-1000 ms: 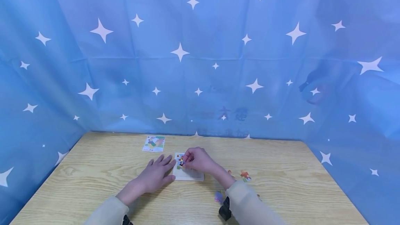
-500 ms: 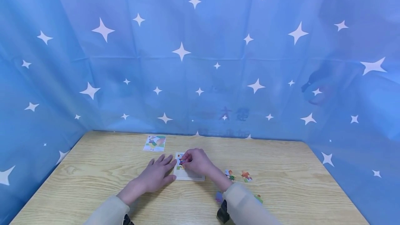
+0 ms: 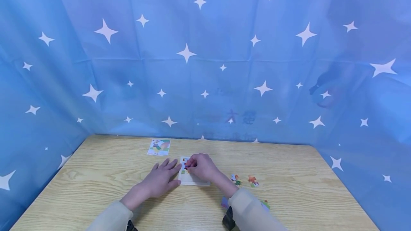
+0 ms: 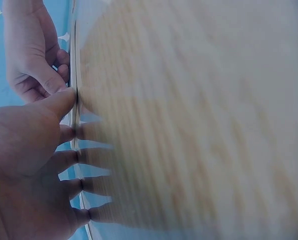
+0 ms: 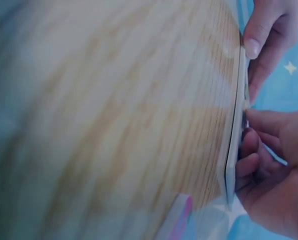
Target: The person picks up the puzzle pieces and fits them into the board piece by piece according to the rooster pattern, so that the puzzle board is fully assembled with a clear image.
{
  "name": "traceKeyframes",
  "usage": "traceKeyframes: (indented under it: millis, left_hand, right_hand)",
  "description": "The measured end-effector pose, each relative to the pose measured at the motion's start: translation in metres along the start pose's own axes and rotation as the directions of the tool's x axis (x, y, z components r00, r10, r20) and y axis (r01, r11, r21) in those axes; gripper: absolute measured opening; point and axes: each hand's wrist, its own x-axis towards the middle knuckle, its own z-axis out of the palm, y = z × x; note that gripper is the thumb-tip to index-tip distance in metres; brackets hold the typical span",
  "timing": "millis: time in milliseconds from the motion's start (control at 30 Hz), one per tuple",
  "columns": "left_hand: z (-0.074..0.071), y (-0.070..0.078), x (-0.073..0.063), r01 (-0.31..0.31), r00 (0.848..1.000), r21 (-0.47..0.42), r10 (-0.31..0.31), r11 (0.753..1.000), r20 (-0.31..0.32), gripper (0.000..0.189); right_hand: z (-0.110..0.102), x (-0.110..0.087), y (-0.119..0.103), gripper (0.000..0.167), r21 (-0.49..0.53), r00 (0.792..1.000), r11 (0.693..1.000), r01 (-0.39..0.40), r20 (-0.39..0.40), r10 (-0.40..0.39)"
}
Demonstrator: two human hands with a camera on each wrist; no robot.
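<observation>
A white puzzle tray [image 3: 196, 181] lies near the middle of the table, with colourful puzzle pieces [image 3: 183, 171] along its left part. Over that part my right hand [image 3: 203, 167] bends down and pinches a small puzzle piece [image 3: 186, 166] between thumb and fingers, close on the tray. The fingers hide most of this piece. My left hand [image 3: 158, 180] lies palm down with spread fingers, thumb and fingertips at the tray's left edge. Both wrist views look low across the table, where the tray's side [image 5: 232, 165] shows as a thin strip beside the right hand.
A square picture card [image 3: 159, 147] lies at the back left of the tray. To the right are loose puzzle pieces: a green one [image 3: 237, 181], an orange one [image 3: 253, 180] and a purple one [image 3: 224, 201]. My right sleeve [image 3: 255, 211] partly covers others. A star-patterned blue curtain [image 3: 205, 63] hangs behind the table.
My right hand has lowered slightly over the tray with the piece, and its forearm has shifted left, showing more of the loose pieces. The left hand stays in place.
</observation>
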Motion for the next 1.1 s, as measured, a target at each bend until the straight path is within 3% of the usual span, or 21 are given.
traceKeyframes:
  millis: [600, 900, 1100]
  left_hand:
    - [0.0025, -0.0023, 0.0013, -0.001, 1.000, 0.016, 0.001, 1.000, -0.001, 0.060]
    - [0.0020, -0.0017, 0.0005, -0.005, 1.000, 0.016, 0.005, 1.000, -0.003, 0.060]
    - [0.0023, -0.0024, 0.0011, -0.006, 1.000, 0.017, 0.006, 1.000, -0.005, 0.060]
  right_hand:
    - [-0.0009, -0.0024, 0.0021, 0.014, -0.051, 1.000, 0.999, -0.003, 0.004, 0.003]
    - [-0.0006, -0.0026, 0.0004, 0.018, -0.099, 0.998, 0.993, 0.058, 0.037, -0.055]
    - [-0.0008, -0.0028, -0.0002, 0.019, -0.123, 0.997, 0.991, 0.060, 0.056, -0.053]
